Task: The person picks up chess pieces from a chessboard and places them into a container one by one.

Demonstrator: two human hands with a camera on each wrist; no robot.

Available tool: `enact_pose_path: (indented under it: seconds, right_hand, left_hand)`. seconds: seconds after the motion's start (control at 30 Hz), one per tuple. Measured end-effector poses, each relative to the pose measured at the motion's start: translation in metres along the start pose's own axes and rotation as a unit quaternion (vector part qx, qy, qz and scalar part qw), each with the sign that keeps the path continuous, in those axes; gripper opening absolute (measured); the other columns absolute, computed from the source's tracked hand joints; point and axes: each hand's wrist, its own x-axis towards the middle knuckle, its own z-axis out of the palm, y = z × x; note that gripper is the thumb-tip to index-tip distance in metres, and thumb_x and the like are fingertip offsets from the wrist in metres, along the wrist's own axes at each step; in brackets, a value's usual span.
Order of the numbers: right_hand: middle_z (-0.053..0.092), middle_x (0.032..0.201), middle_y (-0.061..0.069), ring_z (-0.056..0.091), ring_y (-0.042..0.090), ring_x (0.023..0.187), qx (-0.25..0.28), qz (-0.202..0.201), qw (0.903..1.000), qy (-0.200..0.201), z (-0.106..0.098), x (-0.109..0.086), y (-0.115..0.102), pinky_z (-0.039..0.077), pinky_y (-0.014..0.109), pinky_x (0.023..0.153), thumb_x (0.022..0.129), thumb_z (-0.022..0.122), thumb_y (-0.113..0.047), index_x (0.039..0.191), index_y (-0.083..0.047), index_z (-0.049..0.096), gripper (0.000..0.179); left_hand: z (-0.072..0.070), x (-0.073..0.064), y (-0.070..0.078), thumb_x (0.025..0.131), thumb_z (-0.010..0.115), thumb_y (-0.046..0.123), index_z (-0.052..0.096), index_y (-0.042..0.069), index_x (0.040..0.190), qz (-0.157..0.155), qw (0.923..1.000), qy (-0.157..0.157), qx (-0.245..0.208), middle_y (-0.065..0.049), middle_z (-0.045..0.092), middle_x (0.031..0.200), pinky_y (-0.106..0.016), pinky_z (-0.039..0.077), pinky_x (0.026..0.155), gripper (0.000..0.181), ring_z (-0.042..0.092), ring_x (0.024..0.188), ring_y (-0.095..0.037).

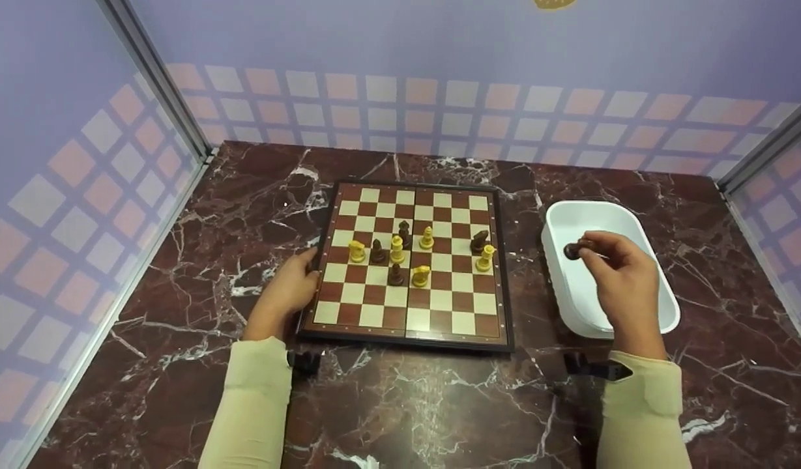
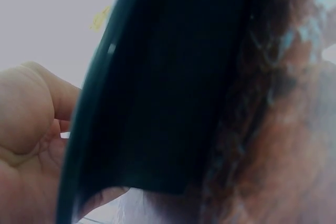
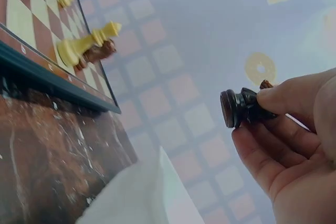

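Observation:
At the left edge of a folding chessboard [image 1: 380,316], my left hand [image 1: 292,283] holds the rim, with its thumb against the edge. The left wrist view shows the board's dark side [image 2: 157,87] close up, with part of the hand behind it. My right hand [image 1: 625,277] is over a white plastic tub [image 1: 556,286]. It pinches a dark chess piece [image 3: 239,107] between thumb and fingers, base outward; the fingers partly cover its top. On the board stand several yellow and dark pieces, among them a yellow knight [image 1: 356,251] and a dark knight [image 1: 480,241].
The dark marbled tabletop [image 1: 426,410] surrounds the board and tub. Behind it rises a lilac wall [image 1: 426,39] with a band of pink and white squares. Metal-framed panels stand at the left and right.

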Motion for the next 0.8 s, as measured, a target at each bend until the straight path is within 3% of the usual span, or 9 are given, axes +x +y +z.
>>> enact_pose_path:
  seconds: [0.13,0.3,0.8]
  right_hand:
    - [0.067,0.088,-0.007,0.064,0.001,0.083,-0.051,0.016,0.998,0.033,-0.007,0.005,0.011,0.048,0.01,0.072,0.08,0.067,-0.009,0.104,-0.006,0.067,0.023]
    - [0.067,0.09,-0.006,0.062,-0.002,0.086,-0.093,0.032,0.9946,0.034,-0.012,0.006,0.016,0.047,0.009,0.075,0.082,0.066,-0.013,0.105,-0.01,0.067,0.023]
    - [0.067,0.099,-0.001,0.056,-0.011,0.084,-0.198,0.051,0.9773,0.057,-0.023,0.011,0.02,0.045,0.006,0.077,0.082,0.064,-0.019,0.108,-0.017,0.067,0.026]
  left_hand:
    - [0.0,-0.002,-0.001,0.094,0.039,0.01,0.022,0.002,0.144,-0.005,0.9999,-0.007,-0.007,-0.026,0.028,0.144,-0.05,0.025,0.11,0.053,0.027,0.134,-0.037]
    - [0.0,-0.007,-0.005,0.094,0.039,0.009,0.023,0.002,0.144,-0.011,0.9999,-0.005,-0.006,-0.026,0.031,0.142,-0.05,0.029,0.107,0.053,0.033,0.13,-0.036]
    - [-0.004,-0.001,0.001,0.093,0.04,0.008,0.024,0.0,0.143,0.012,0.9999,0.003,0.001,-0.027,0.03,0.143,-0.049,0.025,0.11,0.053,0.029,0.133,-0.038]
